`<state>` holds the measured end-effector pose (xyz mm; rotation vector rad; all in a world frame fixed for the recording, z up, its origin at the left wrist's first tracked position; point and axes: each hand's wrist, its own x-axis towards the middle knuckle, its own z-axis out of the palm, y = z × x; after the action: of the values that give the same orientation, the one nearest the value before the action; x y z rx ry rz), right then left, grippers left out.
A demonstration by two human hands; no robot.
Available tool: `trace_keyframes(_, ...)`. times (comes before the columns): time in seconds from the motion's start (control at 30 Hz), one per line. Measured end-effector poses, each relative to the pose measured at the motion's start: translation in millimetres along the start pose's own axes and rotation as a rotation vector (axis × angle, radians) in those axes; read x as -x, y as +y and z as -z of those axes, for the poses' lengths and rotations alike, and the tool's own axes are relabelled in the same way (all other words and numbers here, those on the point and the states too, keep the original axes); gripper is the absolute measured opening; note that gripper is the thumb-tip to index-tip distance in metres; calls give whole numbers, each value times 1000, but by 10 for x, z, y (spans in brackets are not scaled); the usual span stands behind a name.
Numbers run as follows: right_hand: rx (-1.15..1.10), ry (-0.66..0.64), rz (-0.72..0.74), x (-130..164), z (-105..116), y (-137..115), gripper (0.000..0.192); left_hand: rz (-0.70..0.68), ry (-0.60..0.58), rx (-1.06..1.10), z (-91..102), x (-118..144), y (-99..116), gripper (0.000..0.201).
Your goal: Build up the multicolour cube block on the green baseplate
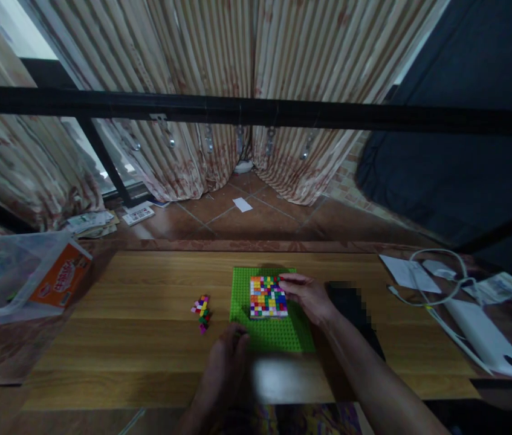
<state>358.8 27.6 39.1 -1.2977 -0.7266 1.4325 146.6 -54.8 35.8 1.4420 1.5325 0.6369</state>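
A green studded baseplate [278, 335] lies on the wooden table, carrying a square block of many-coloured building bricks [268, 297]. At the block's far right corner, my right hand [307, 295] has its thumb and fingers closed around a small building brick [281, 279], mostly covered by the fingertips. My left hand [228, 347] is curled beside the baseplate's near left edge; anything within its fingers is hidden. Left of the baseplate, a small heap of loose bricks [202, 312] in pink, yellow, green and red lies on the table.
A clear plastic bin [15, 272] with an orange label stands at the left. On the right are a white cable [441, 299], papers [410, 273] and a white oblong device [491, 338]. A black rail [256, 112] crosses in front of the curtains. A dark object [349, 302] lies beyond my right forearm.
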Motion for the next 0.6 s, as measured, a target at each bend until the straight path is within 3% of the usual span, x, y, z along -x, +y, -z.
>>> trace_keyframes(0.13, -13, 0, 99, 78, 43, 37, 45, 33, -21, 398, 26, 38, 50, 35)
trace_keyframes(0.3, 171, 164, 320, 420, 96, -5, 35, 197, -190, 829, 28, 132, 252, 49)
trace_keyframes(0.47, 343, -63, 397, 943, -94, -96, 24, 215, -293, 1030, -4, 192, 474, 46)
trace_keyframes(0.6, 431, -162, 488, 1145, -238, -120, 20, 209, -271, 1074, -14, 223, 600, 47)
